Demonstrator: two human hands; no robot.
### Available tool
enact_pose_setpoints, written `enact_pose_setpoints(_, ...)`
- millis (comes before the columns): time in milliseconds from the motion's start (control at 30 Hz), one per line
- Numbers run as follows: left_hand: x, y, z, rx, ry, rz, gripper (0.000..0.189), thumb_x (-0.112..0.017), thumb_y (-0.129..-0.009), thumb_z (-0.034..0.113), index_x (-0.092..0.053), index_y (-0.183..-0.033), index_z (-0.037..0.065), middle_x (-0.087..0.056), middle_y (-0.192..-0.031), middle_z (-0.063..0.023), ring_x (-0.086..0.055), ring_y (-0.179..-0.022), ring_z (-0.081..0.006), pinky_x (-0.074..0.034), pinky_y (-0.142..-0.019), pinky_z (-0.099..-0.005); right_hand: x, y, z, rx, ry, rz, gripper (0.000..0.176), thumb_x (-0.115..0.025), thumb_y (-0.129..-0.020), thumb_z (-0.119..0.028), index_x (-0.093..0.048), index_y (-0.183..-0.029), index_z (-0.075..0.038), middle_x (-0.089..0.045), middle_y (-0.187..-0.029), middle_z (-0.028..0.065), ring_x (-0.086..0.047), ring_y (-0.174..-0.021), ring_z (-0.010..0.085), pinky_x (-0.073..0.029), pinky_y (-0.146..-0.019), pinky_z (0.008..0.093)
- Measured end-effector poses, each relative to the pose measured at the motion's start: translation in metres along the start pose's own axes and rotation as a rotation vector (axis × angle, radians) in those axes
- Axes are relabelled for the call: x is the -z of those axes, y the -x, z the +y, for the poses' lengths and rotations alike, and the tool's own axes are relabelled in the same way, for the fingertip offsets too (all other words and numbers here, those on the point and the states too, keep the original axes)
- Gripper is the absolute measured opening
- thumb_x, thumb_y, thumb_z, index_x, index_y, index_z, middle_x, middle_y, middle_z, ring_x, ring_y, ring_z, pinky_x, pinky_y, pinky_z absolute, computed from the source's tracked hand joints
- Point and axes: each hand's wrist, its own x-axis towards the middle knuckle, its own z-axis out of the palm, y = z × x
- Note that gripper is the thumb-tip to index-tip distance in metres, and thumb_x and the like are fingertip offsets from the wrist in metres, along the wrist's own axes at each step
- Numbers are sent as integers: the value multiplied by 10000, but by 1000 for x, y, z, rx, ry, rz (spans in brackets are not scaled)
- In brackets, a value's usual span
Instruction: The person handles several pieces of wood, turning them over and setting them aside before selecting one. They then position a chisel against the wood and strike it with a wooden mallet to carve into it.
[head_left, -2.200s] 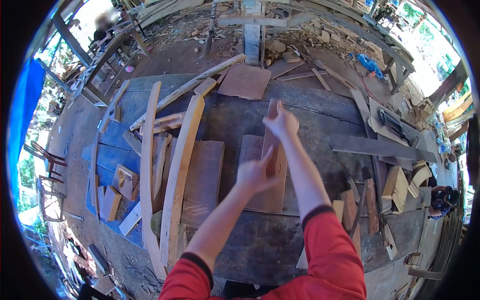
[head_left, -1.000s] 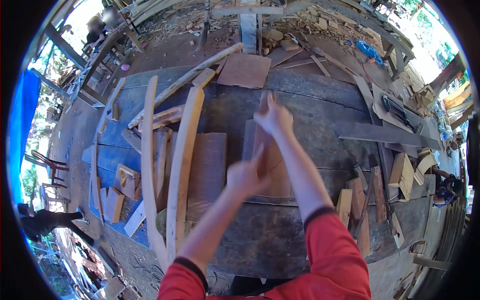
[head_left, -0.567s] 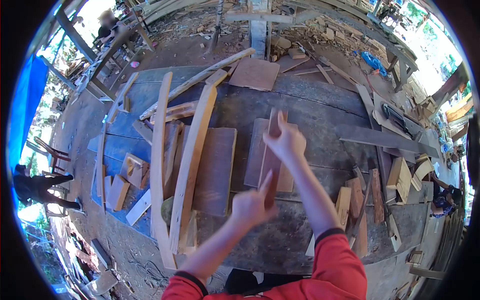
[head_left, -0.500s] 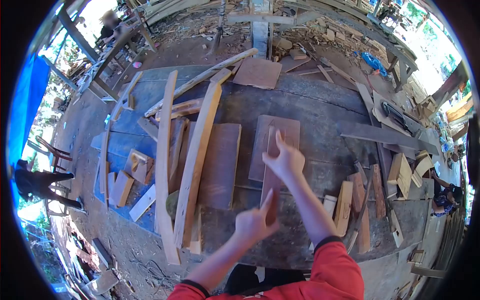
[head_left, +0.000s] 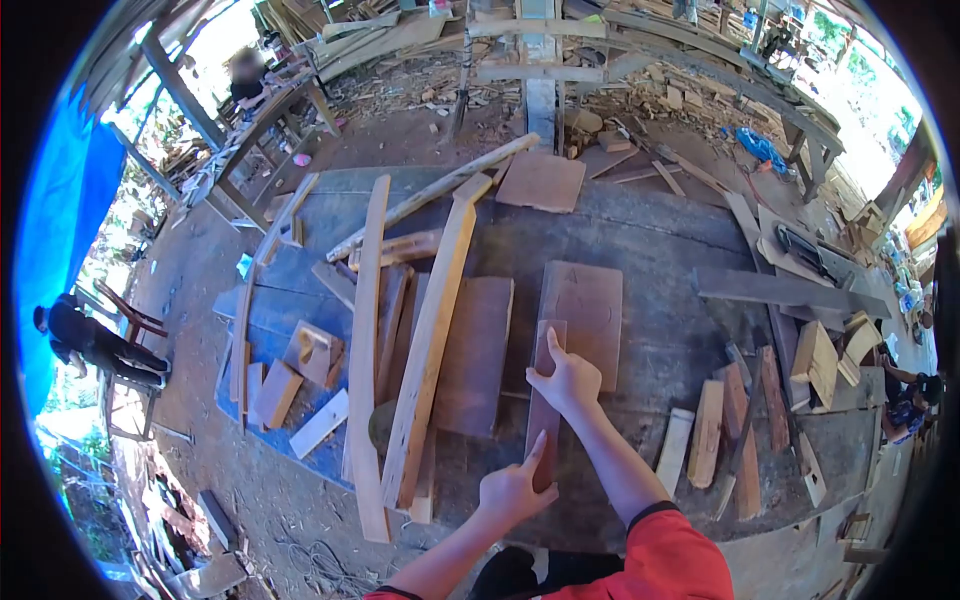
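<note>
Both of my hands grip a narrow reddish-brown wood strip (head_left: 542, 410) that points away from me. My left hand (head_left: 512, 490) is at its near end, thumb or finger laid along the top. Nearer the far end, my right hand (head_left: 570, 380) holds it with one finger stretched along its face. Beyond and partly beside the strip lies a wide brown board (head_left: 595, 310) with pencil marks on it. Another brown board (head_left: 478, 350) lies to the left, next to a long pale beam (head_left: 430, 340).
Curved slats (head_left: 368, 350) and small blocks (head_left: 275, 395) lie on the dark table (head_left: 640, 240) at left. Wood pieces (head_left: 705, 420), a long saw-like blade (head_left: 780, 290) and a black tool (head_left: 803, 250) are at right. People stand or sit far left (head_left: 95, 340), upper left (head_left: 247, 85) and far right (head_left: 905, 400).
The strip and both hands have come nearer to me relative to the marked board, whose far part now shows more. The whole view has shifted, with the table lower and further right.
</note>
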Motion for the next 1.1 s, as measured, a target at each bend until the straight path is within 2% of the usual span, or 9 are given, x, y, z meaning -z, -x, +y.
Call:
enact_pose_setpoints(167,21,-150,-3,-34,14,56,919,-650,-661,432,-212,-1438,213,-625,-682,-170,-629,-618,-335,-510,-572,-432,6,-151,19,15,59,21,759,-665,-660,-465,-445,-1319,-161,-645,-753,137,-641,-712,309,-507,-663,422)
enact_pose_setpoints(233,49,-233,0,15,3,-14,881,-611,-698,424,-196,-1439,190,-641,-840,-214,-632,-783,-368,-501,-713,-445,0,-239,35,42,124,23,741,-640,-675,-486,-445,-1319,-175,-660,-886,146,-643,-825,308,-508,-733,421)
enact_pose_setpoints(300,81,-297,13,14,-160,-71,876,-610,-694,427,-210,-1435,188,-644,-882,-208,-633,-813,-363,-503,-733,-432,26,-299,44,-55,120,32,756,-631,-677,-503,-434,-1314,-146,-657,-899,149,-648,-852,289,-516,-698,410)
enact_pose_setpoints(400,113,-313,37,-87,-193,-34,895,-625,-679,425,-207,-1435,190,-648,-891,-197,-637,-834,-348,-507,-739,-417,48,-315,44,-106,80,153,744,-634,-690,-505,-446,-1318,-153,-657,-943,159,-643,-886,304,-514,-728,406)
enact_pose_setpoints(600,69,-210,31,-128,-242,-69,946,-662,-663,381,-174,-1439,145,-650,-769,-139,-655,-676,-284,-520,-598,-405,43,-197,57,-110,-41,181,752,-656,-685,-493,-435,-1333,-182,-653,-929,180,-635,-864,334,-504,-747,425)
enact_pose_setpoints(700,26,-118,24,-175,-27,-50,965,-665,-650,366,-152,-1445,178,-623,-646,-128,-625,-559,-298,-493,-507,-413,30,-98,53,-137,-135,205,761,-705,-650,-450,-454,-1321,-193,-656,-831,178,-645,-784,333,-512,-698,416)
enact_pose_setpoints(800,1,-33,18,-157,71,-94,960,-655,-666,418,-144,-1447,191,-617,-637,-139,-616,-550,-315,-486,-501,-425,18,-8,43,-111,-111,236,780,-739,-621,-421,-462,-1316,-200,-649,-746,172,-648,-714,336,-514,-640,406)
enact_pose_setpoints(900,-3,31,10,-121,85,-153,952,-647,-671,456,-151,-1446,210,-618,-640,-137,-619,-552,-314,-490,-498,-425,15,59,22,-175,-94,171,789,-747,-617,-409,-460,-1318,-189,-658,-780,168,-647,-735,343,-512,-655,411)
enact_pose_setpoints(1100,-21,105,-20,-91,58,-111,989,-646,-672,472,-100,-1450,200,-626,-661,-137,-622,-552,-307,-493,-485,-418,17,123,-16,-153,-144,297,836,-747,-621,-415,-412,-1350,-180,-663,-858,186,-643,-784,364,-510,-693,426)
